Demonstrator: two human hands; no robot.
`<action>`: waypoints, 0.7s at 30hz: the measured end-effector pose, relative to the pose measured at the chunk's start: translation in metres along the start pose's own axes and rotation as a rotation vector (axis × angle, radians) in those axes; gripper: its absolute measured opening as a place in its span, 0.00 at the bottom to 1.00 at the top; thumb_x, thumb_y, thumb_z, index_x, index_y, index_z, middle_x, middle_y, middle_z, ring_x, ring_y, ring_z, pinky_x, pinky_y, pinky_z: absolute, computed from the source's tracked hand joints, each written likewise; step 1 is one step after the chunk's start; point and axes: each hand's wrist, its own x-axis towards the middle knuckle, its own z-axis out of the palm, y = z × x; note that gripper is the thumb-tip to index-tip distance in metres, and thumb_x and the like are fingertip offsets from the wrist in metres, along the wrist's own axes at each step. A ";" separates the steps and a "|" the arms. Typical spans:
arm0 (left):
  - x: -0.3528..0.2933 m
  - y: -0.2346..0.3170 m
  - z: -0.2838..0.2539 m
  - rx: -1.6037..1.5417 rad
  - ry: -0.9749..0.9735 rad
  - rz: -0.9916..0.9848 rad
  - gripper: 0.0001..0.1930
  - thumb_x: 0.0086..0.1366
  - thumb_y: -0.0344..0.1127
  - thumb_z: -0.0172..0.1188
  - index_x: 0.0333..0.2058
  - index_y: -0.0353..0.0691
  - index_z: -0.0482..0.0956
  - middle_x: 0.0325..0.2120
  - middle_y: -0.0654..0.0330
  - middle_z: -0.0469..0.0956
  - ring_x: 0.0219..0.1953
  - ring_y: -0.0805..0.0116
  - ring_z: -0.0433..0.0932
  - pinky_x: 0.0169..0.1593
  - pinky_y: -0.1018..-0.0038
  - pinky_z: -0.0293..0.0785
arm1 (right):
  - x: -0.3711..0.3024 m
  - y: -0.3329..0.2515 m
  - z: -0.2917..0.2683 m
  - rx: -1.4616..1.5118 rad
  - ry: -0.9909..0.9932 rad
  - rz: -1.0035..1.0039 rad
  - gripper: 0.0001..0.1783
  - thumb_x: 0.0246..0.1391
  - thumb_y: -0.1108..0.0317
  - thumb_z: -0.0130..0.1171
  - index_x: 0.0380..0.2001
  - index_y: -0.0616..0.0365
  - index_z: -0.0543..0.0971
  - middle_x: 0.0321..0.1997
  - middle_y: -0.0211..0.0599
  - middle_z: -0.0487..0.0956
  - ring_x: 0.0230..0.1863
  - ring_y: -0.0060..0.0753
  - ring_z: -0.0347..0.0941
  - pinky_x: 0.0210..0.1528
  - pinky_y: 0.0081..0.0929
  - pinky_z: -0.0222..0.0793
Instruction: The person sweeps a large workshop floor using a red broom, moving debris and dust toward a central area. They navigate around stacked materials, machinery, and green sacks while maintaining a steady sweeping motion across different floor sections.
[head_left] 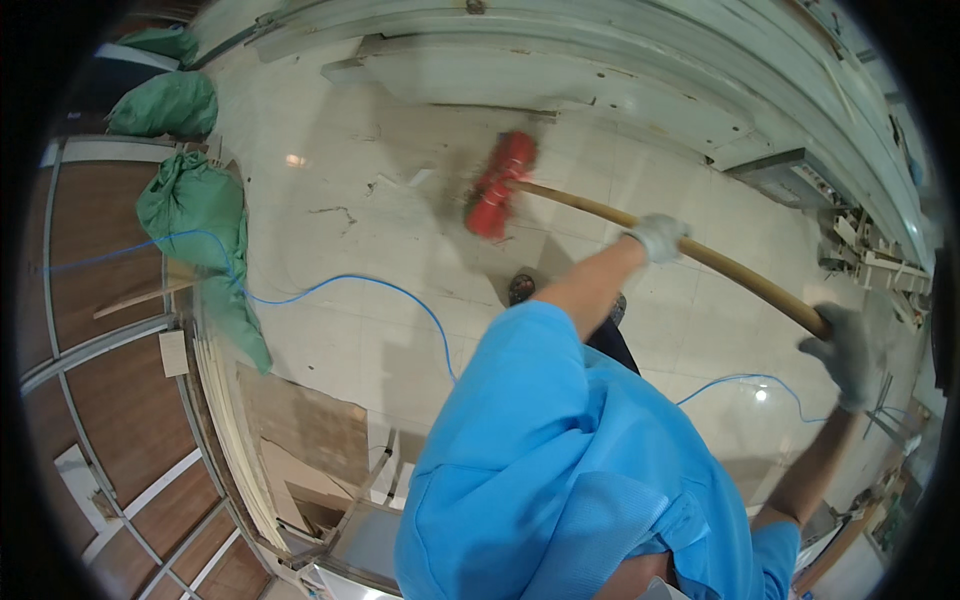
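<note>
A broom with a red head [492, 200] and a long wooden handle [745, 275] slants across the view. My left hand [660, 238], in a pale work glove, is wrapped round the middle of the handle. At its upper end, my gloved right hand [848, 350] grips the pole, slightly smeared by motion. The red head rests on or just above the tiled floor [380, 235] and is blurred. Scraps and dark bits of litter [340, 213] lie to the left of it.
Green sacks [195, 210] stand on the left by brown panels in metal frames [110, 330]. A blue cable [350, 277] snakes over the floor. Along the far side runs a long pale machine base [560, 80]. Metal parts [880, 265] lie at the right, boards [310, 430] at the lower left.
</note>
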 end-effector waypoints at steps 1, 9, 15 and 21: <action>-0.020 -0.032 -0.015 0.012 0.050 -0.016 0.21 0.55 0.40 0.64 0.49 0.50 0.79 0.42 0.51 0.82 0.48 0.51 0.79 0.52 0.60 0.74 | 0.018 -0.033 0.019 -0.105 -0.026 0.011 0.22 0.31 0.62 0.71 0.32 0.62 0.81 0.17 0.44 0.74 0.21 0.43 0.70 0.29 0.36 0.65; -0.107 -0.080 -0.030 0.082 0.186 -0.024 0.16 0.55 0.29 0.58 0.43 0.50 0.82 0.37 0.51 0.83 0.43 0.50 0.81 0.48 0.53 0.73 | -0.010 -0.103 0.083 -0.067 -0.050 0.047 0.20 0.36 0.58 0.72 0.30 0.58 0.77 0.24 0.48 0.76 0.29 0.55 0.72 0.34 0.46 0.65; -0.098 0.084 -0.001 0.092 -0.020 0.309 0.13 0.53 0.36 0.62 0.40 0.49 0.81 0.32 0.53 0.83 0.38 0.51 0.82 0.44 0.55 0.73 | -0.134 -0.104 -0.046 -0.214 -0.011 0.277 0.19 0.30 0.70 0.67 0.28 0.63 0.72 0.20 0.44 0.65 0.21 0.45 0.62 0.28 0.40 0.58; -0.131 0.066 0.013 -0.055 -0.145 0.292 0.11 0.54 0.38 0.62 0.38 0.47 0.82 0.34 0.52 0.83 0.41 0.52 0.82 0.45 0.57 0.75 | -0.125 -0.129 -0.045 -0.267 -0.016 0.118 0.19 0.27 0.73 0.66 0.30 0.65 0.77 0.20 0.48 0.70 0.21 0.45 0.68 0.28 0.37 0.63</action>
